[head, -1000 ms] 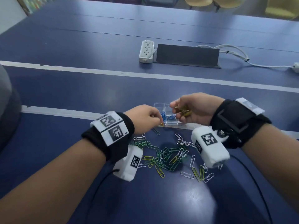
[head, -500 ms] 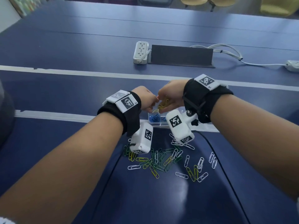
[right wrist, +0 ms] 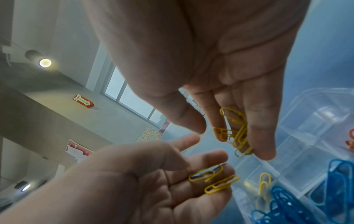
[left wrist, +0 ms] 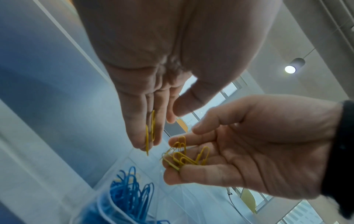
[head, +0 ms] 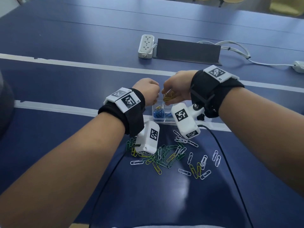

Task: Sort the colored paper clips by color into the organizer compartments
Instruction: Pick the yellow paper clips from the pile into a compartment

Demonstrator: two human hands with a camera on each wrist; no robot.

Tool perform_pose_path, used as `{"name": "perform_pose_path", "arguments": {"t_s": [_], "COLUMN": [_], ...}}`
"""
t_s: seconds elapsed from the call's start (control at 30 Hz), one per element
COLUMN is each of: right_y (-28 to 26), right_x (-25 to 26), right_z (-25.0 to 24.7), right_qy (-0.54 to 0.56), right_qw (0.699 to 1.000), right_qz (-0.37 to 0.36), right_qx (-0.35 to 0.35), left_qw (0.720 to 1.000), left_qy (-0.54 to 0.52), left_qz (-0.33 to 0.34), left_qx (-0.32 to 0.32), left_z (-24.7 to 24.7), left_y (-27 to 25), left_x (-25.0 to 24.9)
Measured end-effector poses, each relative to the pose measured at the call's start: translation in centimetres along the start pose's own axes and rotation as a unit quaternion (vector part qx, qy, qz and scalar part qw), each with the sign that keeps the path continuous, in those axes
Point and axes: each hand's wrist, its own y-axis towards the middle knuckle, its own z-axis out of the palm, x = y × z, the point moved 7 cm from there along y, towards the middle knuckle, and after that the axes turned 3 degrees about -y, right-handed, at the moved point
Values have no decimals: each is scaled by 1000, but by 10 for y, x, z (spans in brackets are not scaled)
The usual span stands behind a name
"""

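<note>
Both hands hover close together over the clear organizer [head: 164, 122] [right wrist: 316, 136]. My left hand [head: 153, 94] [left wrist: 161, 133] tilts down with straight fingers, and two yellow clips [left wrist: 152, 128] [right wrist: 210, 175] lie on them, thumb apart. My right hand [head: 167, 94] [right wrist: 229, 142] carries several yellow clips [head: 168, 97] [left wrist: 184, 156] [right wrist: 237, 136] on loosely straight fingers. One compartment holds blue clips [head: 158, 113] [left wrist: 130, 189] [right wrist: 337, 189]. A yellow clip [head: 158, 107] [right wrist: 265, 181] lies in the compartment beside it. Loose green, yellow and white clips [head: 164, 155] lie on the table in front.
A white power strip [head: 146, 46], a dark cable flap [head: 187, 51] and white cables [head: 238, 51] sit further back on the blue table. Black cables [head: 218, 145] run from the wrist cameras toward me. An orange clip [right wrist: 351, 141] shows in a far compartment.
Both hands have moved from the organizer's near side to above it and drawn closer together. The right hand's pinch on the yellow clips has loosened into straight fingers.
</note>
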Motion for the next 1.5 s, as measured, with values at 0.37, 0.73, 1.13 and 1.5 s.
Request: {"name": "perform_pose_path", "arguments": {"t_s": [0.37,0.73,1.13,1.5], "right_y": [-14,-20,-11,-12], "right_x": [20,28,30,39], "right_z": [15,17,25,29], "right_qy": [-316,-320,-269,-367], "right_qw": [941,943,956,917], "right_qz": [-118,-92,-111,-117], "right_qx": [-14,-28,-39,-106], "left_qw": [994,990,979,999], "left_qy": [-108,-132,-203,-5], "left_qz": [-24,-17,-5,31], "left_qx": [2,-36,-17,-8], "left_z": [-1,-3,-8,-24], "left_y": [-2,0,-9,-9], "left_x": [8,10,18,29]}}
